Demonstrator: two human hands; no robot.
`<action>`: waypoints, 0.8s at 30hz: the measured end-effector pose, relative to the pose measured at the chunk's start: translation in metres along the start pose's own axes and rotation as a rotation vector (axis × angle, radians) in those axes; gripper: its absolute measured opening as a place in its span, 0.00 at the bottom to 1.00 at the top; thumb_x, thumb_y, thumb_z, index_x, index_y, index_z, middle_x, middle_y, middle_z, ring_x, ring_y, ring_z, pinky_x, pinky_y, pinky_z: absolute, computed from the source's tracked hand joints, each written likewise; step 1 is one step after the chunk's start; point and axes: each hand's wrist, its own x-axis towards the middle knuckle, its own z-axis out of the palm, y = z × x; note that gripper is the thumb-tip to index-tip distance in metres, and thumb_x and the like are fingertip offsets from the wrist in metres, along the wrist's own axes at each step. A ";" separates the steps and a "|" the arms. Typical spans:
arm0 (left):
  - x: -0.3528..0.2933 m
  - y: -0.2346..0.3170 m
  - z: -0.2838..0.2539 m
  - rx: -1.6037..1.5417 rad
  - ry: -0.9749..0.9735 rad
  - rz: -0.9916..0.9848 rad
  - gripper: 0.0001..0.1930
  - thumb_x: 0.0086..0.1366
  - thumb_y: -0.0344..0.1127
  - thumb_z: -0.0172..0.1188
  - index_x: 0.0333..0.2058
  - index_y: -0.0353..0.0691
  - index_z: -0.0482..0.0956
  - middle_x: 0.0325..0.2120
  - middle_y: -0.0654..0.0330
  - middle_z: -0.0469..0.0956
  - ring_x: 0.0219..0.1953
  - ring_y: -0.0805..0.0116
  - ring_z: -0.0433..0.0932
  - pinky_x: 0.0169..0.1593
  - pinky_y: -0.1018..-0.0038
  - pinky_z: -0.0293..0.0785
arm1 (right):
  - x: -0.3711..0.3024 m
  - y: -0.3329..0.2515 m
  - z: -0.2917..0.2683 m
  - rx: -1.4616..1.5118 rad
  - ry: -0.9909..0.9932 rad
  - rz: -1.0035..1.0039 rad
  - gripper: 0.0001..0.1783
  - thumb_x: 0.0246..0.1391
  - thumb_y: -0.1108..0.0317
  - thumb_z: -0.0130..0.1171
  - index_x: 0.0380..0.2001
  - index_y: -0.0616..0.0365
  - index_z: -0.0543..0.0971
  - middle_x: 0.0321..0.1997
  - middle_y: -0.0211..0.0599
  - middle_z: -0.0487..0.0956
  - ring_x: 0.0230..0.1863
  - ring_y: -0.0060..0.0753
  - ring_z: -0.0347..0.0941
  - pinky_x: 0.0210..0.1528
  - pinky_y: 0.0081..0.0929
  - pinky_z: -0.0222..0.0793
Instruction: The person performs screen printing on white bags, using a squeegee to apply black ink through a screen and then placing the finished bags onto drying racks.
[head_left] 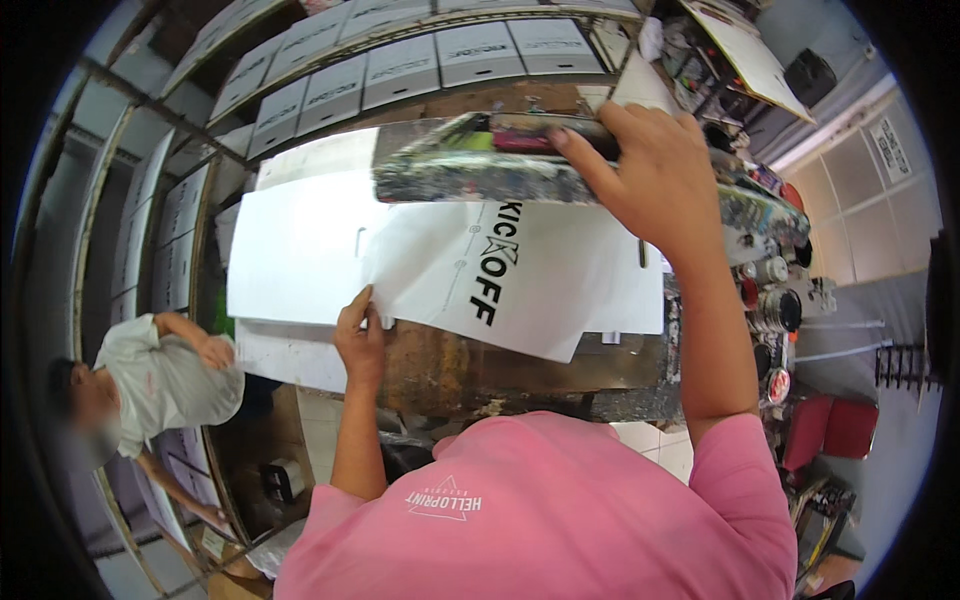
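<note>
Left hand [358, 345] of the worker: thumb and fingers pinched on the near left edge of a printed white sheet [462, 275]. Right hand [655, 170]: grasping a paint-smeared frame [480, 178]. Between the sheet and the table's near edge, a bare brown strip of table [425, 370] leaves open room; one sheet corner juts across it toward the pink shirt [560, 500]. White panels [290, 250] occupy the left side. The sheet extends rightward from the left hand, on the near side of the frame. Its far edge is hidden by the frame; most right fingertips are hard to make out.
</note>
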 end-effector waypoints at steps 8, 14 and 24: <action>-0.014 -0.137 -0.118 0.246 0.311 -0.114 0.16 0.69 0.26 0.60 0.53 0.35 0.87 0.45 0.46 0.88 0.44 0.58 0.87 0.48 0.66 0.80 | -0.027 -0.014 0.006 -0.054 -0.029 0.003 0.28 0.63 0.40 0.61 0.38 0.59 0.84 0.33 0.41 0.83 0.41 0.47 0.79 0.48 0.44 0.63; -0.011 -0.244 -0.194 0.413 0.283 -0.348 0.22 0.69 0.31 0.63 0.61 0.40 0.82 0.48 0.40 0.86 0.47 0.54 0.87 0.50 0.64 0.79 | -0.038 -0.014 0.011 -0.028 0.033 -0.041 0.30 0.63 0.39 0.61 0.43 0.60 0.84 0.33 0.41 0.83 0.40 0.48 0.79 0.48 0.44 0.64; -0.048 0.097 0.025 -1.437 -0.609 -0.442 0.49 0.75 0.71 0.43 0.76 0.34 0.46 0.68 0.41 0.64 0.69 0.44 0.68 0.74 0.53 0.62 | -0.127 -0.020 0.049 -0.121 -0.177 -0.070 0.37 0.60 0.42 0.63 0.59 0.64 0.77 0.39 0.42 0.81 0.46 0.46 0.75 0.47 0.46 0.64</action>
